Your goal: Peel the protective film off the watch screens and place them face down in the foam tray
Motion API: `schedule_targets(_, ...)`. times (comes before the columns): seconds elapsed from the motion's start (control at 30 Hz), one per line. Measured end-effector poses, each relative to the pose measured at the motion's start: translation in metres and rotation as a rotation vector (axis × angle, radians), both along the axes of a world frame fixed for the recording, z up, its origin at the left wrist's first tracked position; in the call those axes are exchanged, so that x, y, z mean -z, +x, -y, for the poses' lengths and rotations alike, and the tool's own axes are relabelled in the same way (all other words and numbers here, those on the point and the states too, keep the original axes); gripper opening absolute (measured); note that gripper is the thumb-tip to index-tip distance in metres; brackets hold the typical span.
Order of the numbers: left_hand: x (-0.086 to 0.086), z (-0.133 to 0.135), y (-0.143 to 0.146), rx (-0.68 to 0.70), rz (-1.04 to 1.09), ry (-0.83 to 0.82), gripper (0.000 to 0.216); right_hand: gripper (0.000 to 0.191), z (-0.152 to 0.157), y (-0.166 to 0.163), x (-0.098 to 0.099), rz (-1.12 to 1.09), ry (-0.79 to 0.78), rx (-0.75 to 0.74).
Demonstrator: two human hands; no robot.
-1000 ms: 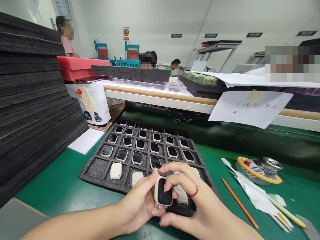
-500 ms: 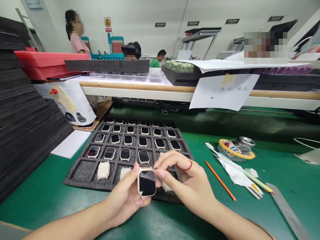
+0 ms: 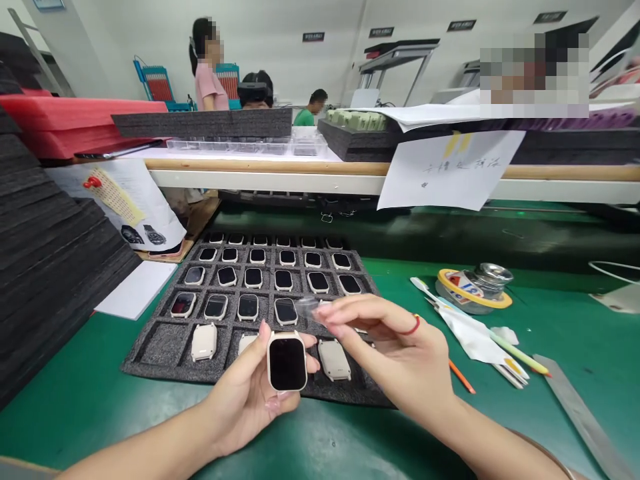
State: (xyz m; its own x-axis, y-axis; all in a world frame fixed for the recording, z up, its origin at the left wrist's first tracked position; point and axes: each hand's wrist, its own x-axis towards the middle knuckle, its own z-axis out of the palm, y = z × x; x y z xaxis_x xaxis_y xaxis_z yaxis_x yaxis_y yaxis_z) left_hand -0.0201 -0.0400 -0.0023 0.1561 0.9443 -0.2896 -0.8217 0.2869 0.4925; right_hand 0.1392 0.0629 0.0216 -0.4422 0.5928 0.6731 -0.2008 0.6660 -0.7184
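Note:
My left hand point(image 3: 250, 393) is closed around a smartwatch body point(image 3: 287, 362) with a pale frame and a dark screen facing up. To its right, my right hand point(image 3: 395, 333) pinches a clear protective film point(image 3: 306, 308) between thumb and fingers, apart from the watch. Under and beyond both hands lies a black foam tray point(image 3: 160, 343) with rows of watch bodies in its compartments. Most show dark screens. In the front row a watch point(image 3: 204, 342) lies with its pale back up, and another back-up watch point(image 3: 334, 360) sits just below my right hand.
On the right of the green table are a clear tape-ringed container point(image 3: 473, 290), a toothbrush, an orange stick point(image 3: 461, 377), white tissue and a steel ruler point(image 3: 575, 413). Stacked black foam point(image 3: 55, 267) rises at left beside white paper point(image 3: 135, 290). A shelf point(image 3: 280, 179) crosses ahead; people are beyond.
The clear film has come off the watch screen and is now in my right hand, which has moved up and right. My left hand still holds the watch.

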Motion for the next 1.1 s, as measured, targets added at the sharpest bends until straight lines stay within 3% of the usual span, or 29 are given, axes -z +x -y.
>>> schedule_targets(0.1, 0.0, 0.0, 0.0, -0.002, 0.012, 0.009, 0.045, 0.028, 0.001, 0.004, -0.002, 0.085, 0.315, 0.01)
schedule_targets(0.17, 0.0, 0.0, 0.001, 0.001, 0.035, 0.027, 0.04, 0.036, 0.003, 0.008, -0.004, 0.124, 0.441, -0.035)
schedule_targets(0.4, -0.003, 0.001, 0.001, 0.034, 0.014, 0.02, 0.046, 0.047, 0.011, 0.017, -0.002, 0.263, 0.491, -0.248)
schedule_targets(0.53, -0.004, -0.001, 0.001, 0.05, 0.008, 0.018, 0.048, 0.046, 0.013, 0.012, -0.002, 0.259, 0.539, -0.259)
schedule_targets(0.67, 0.0, -0.002, 0.003, 0.026, -0.039, 0.04, 0.049, 0.041, 0.016, 0.005, -0.001, 0.275, 0.566, -0.159)
schedule_targets(0.8, 0.004, -0.001, 0.005, -0.015, -0.223, 0.106, 0.046, 0.06, 0.02, -0.001, 0.007, 0.348, 0.459, -0.087)
schedule_targets(0.9, 0.002, 0.001, 0.006, -0.026, -0.306, 0.107, 0.046, 0.057, 0.02, -0.004, 0.012, 0.358, 0.283, -0.133)
schedule_targets(1.1, -0.007, 0.0, 0.003, 0.009, -0.211, 0.005, 0.055, 0.057, 0.017, -0.006, 0.009, 0.343, 0.186, -0.114)
